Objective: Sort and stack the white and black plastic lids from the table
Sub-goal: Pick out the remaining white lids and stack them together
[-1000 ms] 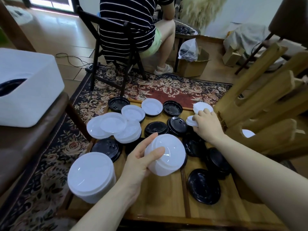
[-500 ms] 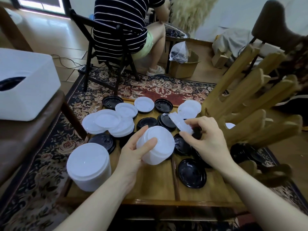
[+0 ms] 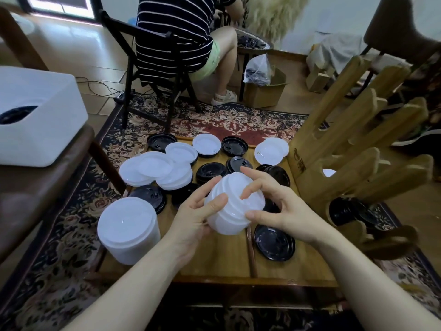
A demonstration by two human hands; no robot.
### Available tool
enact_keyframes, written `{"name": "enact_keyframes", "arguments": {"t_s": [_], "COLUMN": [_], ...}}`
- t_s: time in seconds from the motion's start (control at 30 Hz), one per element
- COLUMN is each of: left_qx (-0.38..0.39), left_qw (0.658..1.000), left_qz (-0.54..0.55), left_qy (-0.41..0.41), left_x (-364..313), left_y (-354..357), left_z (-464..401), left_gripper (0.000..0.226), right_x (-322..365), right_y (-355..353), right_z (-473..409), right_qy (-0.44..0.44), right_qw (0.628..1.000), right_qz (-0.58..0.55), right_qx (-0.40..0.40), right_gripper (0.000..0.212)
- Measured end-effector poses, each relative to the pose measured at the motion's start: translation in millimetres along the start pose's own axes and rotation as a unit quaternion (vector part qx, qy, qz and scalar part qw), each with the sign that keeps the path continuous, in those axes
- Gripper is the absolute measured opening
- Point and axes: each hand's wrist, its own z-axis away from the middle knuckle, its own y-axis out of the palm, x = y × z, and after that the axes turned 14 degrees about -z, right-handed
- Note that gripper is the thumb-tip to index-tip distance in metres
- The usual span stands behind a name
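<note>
Two hands are seen at frame centre: the left hand (image 3: 193,216) and the right hand (image 3: 284,209), both curled round one stack of white lids (image 3: 232,204) held above the wooden table (image 3: 214,261). One taller white stack (image 3: 128,229) is set at the table's lower left. Loose white lids are found as a pile (image 3: 157,169) at centre left, its count unclear, one single lid (image 3: 206,144) and an overlapping pair (image 3: 270,151) at the far edge. About nine black lids are scattered, one (image 3: 274,242) lying just below the right hand.
</note>
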Motion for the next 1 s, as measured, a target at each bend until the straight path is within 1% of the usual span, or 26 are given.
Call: {"name": "enact_keyframes", "arguments": {"t_s": [0.07, 0.1, 0.23, 0.33, 0.43, 0.53, 0.57, 0.7, 0.83, 1.0], "left_qx": [-0.001, -0.003, -0.013, -0.029, -0.046, -0.064, -0.067, -0.075, -0.078, -0.101], "left_qw": [1.000, 1.000, 1.000, 0.999, 0.999, 0.997, 0.997, 0.997, 0.997, 0.992], "left_qz": [-0.002, -0.002, 0.003, 0.006, 0.004, -0.002, 0.000, 0.006, -0.004, -0.041], "left_qy": [0.001, 0.002, 0.006, 0.013, 0.021, 0.031, 0.033, 0.028, 0.026, 0.067], "left_x": [1, 2, 1, 3, 5, 8, 8, 11, 11, 10], "left_y": [1, 2, 5, 6, 8, 9, 9, 9, 9, 10], "left_z": [1, 1, 2, 1, 1, 1, 1, 1, 1, 2], "left_gripper": [0.059, 0.057, 0.045, 0.032, 0.030, 0.031, 0.031, 0.032, 0.033, 0.036], "right_x": [-2, -3, -7, -7, -10, -12, -12, -12, -12, -18], "right_y": [-1, 1, 12, 18, 25, 30, 31, 36, 34, 36], "right_z": [-3, -4, -5, -5, -6, -8, -8, -8, -7, -6], "right_qy": [0.004, -0.003, -0.014, -0.017, -0.015, 0.001, 0.005, 0.005, 0.008, 0.008], "right_qw": [1.000, 0.999, 0.995, 0.993, 0.991, 0.988, 0.986, 0.983, 0.983, 0.982], "right_qz": [0.010, 0.017, 0.047, 0.043, 0.038, 0.040, 0.044, 0.074, 0.086, 0.076], "right_qx": [-0.016, -0.027, -0.084, -0.106, -0.130, -0.151, -0.158, -0.167, -0.159, -0.171], "right_gripper": [0.024, 0.028, 0.058, 0.063, 0.068, 0.088, 0.089, 0.072, 0.070, 0.065]}}
